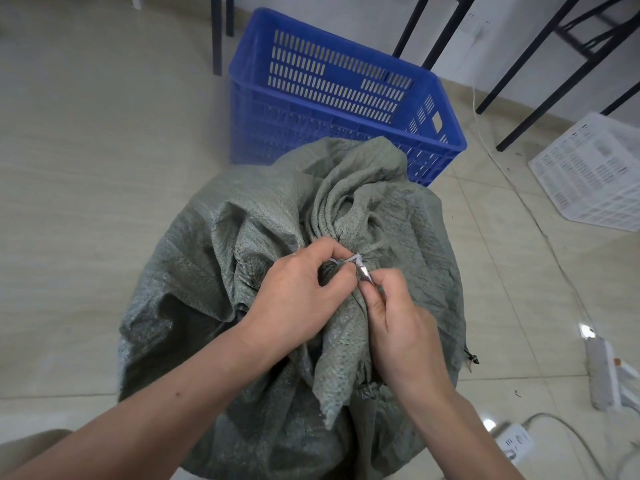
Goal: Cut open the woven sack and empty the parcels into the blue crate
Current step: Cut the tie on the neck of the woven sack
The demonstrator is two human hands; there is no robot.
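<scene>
Woven sack point(263, 237): grey-green, full, on the floor just before the blue crate point(263, 133), its neck bound by a white tie point(349, 260). The left hand point(298, 296) pinches the tie and the right hand point(401, 327) grips a small metal cutter point(363, 273) against it. Risk: the tip sits close to the left fingertips, so a slip may nick skin or contents; parcels unseen, cutter mostly hidden, type unclear.

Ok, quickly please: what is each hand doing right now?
Left hand: pinches the white tie on the sack.
Right hand: holds a small metal tool at the tie.
</scene>
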